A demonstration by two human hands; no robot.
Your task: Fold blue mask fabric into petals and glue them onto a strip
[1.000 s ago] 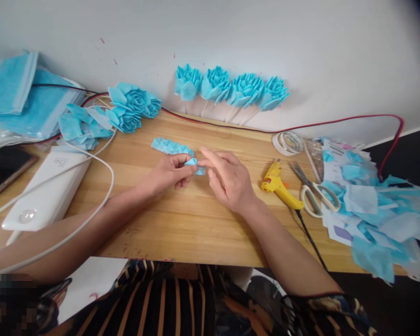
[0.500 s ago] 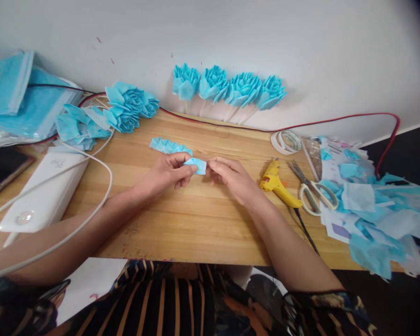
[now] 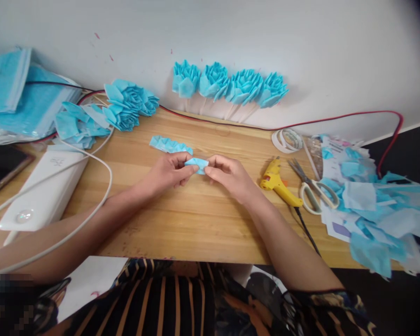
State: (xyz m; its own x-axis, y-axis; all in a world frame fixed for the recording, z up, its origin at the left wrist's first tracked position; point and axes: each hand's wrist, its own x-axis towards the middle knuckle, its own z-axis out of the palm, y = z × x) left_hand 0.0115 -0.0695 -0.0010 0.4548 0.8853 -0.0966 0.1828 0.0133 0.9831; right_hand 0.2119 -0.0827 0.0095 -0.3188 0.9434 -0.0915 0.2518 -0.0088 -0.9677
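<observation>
A small folded piece of light blue fabric [image 3: 198,165] is stretched between my two hands, above the middle of the table. My left hand [image 3: 173,170] pinches its left end between thumb and fingers. The right end is gripped by my right hand [image 3: 227,172], its thumb on top. Just behind my left hand lies a row of folded blue fabric pieces [image 3: 170,145]. Blue fabric flowers [image 3: 214,81] on pale sticks lean against the wall, and more blue flowers [image 3: 128,105] lie at the back left.
To the right are a yellow hot glue gun [image 3: 277,183], scissors [image 3: 313,186] and a tape roll [image 3: 287,141]. Blue fabric scraps [image 3: 374,210] cover the right end. At left are a white power strip [image 3: 44,196], a looping white cable [image 3: 108,186], a phone [image 3: 7,169] and packed blue sheets [image 3: 38,105].
My right hand has moved slightly left and closed on the right end of the folded fabric piece. My left hand keeps its hold on the other end.
</observation>
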